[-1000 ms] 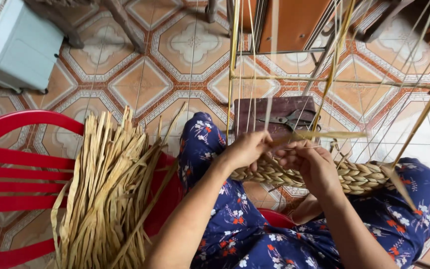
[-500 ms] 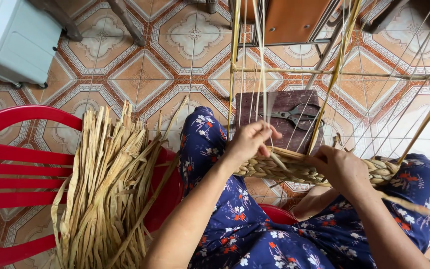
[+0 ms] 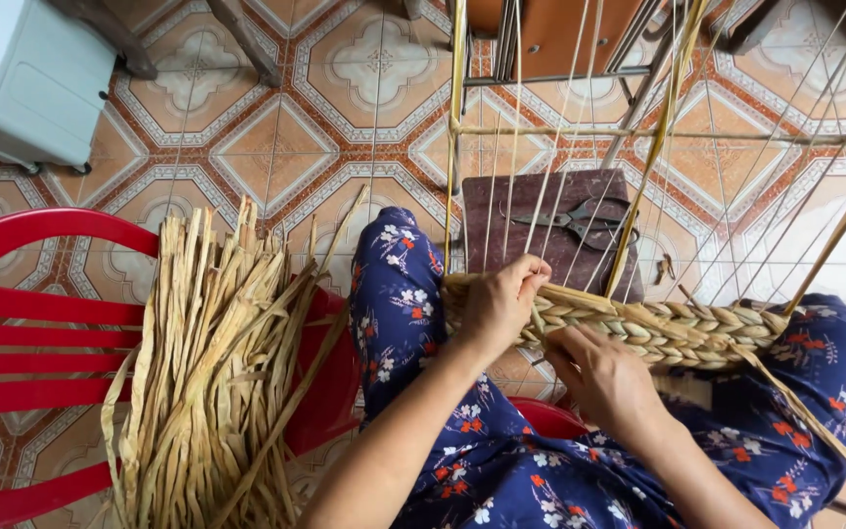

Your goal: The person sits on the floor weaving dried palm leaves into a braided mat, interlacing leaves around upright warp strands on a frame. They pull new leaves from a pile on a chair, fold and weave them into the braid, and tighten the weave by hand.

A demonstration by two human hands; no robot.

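Both hands [image 3: 550, 338] on woven band [image 3: 678, 328]

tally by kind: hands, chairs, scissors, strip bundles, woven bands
Hands: 2, left and right
Red chair: 1
Scissors: 1
Strip bundle: 1
Woven band: 1
Total: 6
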